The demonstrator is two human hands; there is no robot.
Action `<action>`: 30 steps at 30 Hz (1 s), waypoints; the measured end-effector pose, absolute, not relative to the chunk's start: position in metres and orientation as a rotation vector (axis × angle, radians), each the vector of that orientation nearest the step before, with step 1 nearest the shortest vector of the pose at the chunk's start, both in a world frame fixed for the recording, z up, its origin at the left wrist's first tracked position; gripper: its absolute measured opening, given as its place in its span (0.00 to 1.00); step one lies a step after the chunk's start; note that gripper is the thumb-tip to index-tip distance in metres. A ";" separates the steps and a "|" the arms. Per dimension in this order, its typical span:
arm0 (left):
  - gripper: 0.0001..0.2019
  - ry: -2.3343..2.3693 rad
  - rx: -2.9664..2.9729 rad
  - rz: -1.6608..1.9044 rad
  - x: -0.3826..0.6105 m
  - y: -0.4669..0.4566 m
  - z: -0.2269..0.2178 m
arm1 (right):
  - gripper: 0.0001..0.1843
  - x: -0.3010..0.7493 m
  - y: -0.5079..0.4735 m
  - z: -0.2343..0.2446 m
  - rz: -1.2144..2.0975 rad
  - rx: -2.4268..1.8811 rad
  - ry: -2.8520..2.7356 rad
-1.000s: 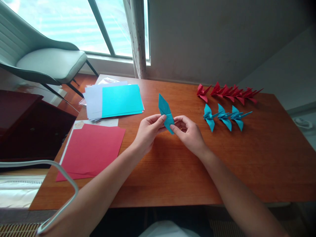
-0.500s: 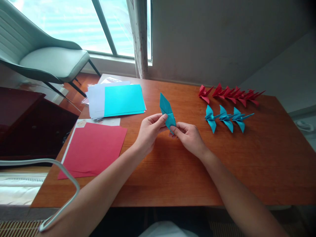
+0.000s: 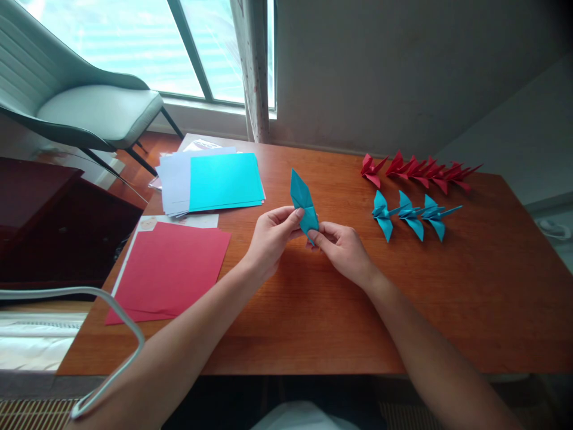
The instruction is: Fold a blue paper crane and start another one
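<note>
A piece of folded blue origami paper (image 3: 302, 194), narrow and diamond-shaped, is held above the middle of the table with its upper point away from me. My left hand (image 3: 276, 236) pinches it along the left side, thumb on top at mid-length. At its lower end, the thumb and fingers of my right hand (image 3: 342, 248) close on the near tip. Fingers behind the paper are partly hidden. To the right lie three blue paper cranes (image 3: 382, 216) in a row, and behind them a row of several red paper cranes (image 3: 371, 170).
On the wooden table (image 3: 483, 286), blue sheets (image 3: 226, 182) lie over white sheets (image 3: 175, 185) at the back left. Red sheets (image 3: 172, 272) lie nearer, beside my left forearm. A white cable-like loop (image 3: 111, 301) crosses the lower left. A chair (image 3: 98, 113) stands beyond by the window.
</note>
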State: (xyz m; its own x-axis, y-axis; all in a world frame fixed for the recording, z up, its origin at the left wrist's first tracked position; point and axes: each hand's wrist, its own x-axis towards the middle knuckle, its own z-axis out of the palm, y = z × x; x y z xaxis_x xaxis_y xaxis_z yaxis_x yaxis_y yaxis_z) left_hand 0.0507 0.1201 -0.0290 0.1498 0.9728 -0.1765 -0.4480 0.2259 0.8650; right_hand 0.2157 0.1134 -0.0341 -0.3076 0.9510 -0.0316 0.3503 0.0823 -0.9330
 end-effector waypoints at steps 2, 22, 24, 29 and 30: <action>0.16 0.870 0.770 1.188 0.051 0.120 -0.029 | 0.16 0.216 0.113 -0.032 1.235 -1.298 -1.738; 0.17 0.997 1.023 1.098 0.056 0.115 -0.036 | 0.12 0.226 0.125 -0.034 0.869 -1.257 -1.636; 0.17 0.997 1.001 1.095 0.056 0.115 -0.036 | 0.13 0.226 0.125 -0.035 0.858 -1.236 -1.650; 0.17 1.019 0.995 1.105 0.056 0.116 -0.036 | 0.12 0.225 0.125 -0.036 0.939 -1.238 -1.593; 0.17 1.021 1.001 1.105 0.056 0.116 -0.036 | 0.12 0.225 0.124 -0.036 0.946 -1.242 -1.583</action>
State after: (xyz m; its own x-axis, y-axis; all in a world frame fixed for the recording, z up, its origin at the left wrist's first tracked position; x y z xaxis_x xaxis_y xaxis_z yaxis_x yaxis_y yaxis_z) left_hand 0.0563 0.1159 -0.0361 0.1446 0.9807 -0.1317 -0.2081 0.1603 0.9649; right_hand 0.2246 0.1243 -0.0358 -0.1059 0.9773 0.1834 0.3013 0.2073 -0.9307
